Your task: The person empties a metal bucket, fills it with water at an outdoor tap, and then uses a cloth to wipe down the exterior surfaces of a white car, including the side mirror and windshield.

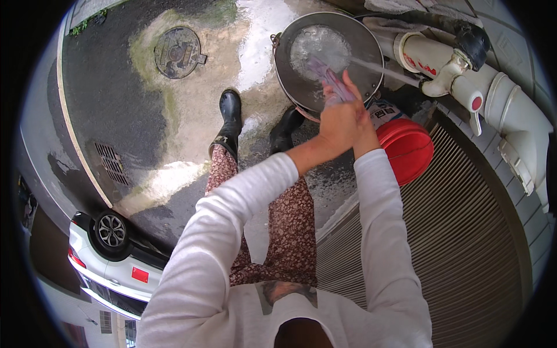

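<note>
My left hand and my right hand are pressed together above the near rim of a large metal bucket. A limp purple rubber glove is gripped between them, its finger-like end hanging over the bucket. My left hand lies across my right and hides much of it. One finger of the right points up beside the glove. From a white tap on the right, a stream of water shoots into the bucket. Foaming water churns inside.
A red plastic bucket sits right of my forearms. White drainpipes run along the tiled wall, above a ribbed metal shutter. On the wet ground are a round manhole cover and a drain grate. A white car stands left.
</note>
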### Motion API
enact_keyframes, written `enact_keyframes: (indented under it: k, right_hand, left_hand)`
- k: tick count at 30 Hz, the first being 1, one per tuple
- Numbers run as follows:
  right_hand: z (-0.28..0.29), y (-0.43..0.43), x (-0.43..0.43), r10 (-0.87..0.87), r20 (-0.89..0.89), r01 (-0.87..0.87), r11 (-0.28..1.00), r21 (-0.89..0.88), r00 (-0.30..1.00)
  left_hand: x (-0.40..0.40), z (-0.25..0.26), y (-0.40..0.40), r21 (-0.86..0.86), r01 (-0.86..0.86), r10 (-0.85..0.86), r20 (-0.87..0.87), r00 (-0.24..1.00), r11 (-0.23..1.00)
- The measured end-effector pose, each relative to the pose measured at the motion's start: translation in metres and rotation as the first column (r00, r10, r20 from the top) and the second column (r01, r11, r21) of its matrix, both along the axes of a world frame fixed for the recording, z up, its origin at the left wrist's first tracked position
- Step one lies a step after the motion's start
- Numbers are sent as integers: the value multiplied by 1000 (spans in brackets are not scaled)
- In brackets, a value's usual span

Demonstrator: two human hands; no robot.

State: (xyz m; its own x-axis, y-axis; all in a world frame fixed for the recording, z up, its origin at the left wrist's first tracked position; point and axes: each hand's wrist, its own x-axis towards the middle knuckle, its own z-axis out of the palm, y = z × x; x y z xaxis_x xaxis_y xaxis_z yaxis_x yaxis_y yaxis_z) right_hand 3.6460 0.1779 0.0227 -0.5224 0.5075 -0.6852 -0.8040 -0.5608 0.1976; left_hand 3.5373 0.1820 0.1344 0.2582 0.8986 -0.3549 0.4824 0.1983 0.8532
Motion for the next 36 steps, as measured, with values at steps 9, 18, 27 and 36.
enact_keyframes:
  k: [9, 18, 27, 36]
  right_hand:
    - [49, 1, -52, 161, 782, 60, 968, -245, 603]
    - [82, 5, -50, -34, 596, 151, 978, -146, 802]
    - [29, -6, -15, 50, 487, 74, 970, -234, 872]
    - [19, -7, -14, -95, 288, 99, 995, 0, 953]
  left_hand:
    - [-32, -103, 59, -177, -88, 48, -223, 974, 980]
    - [-50, -140, 56, -939, 334, 719, 283, 635, 75]
    - [0, -71, 33, 166, -22, 39, -101, 994, 986]
    - [-3, -28, 7, 365, 207, -231, 23, 973, 908]
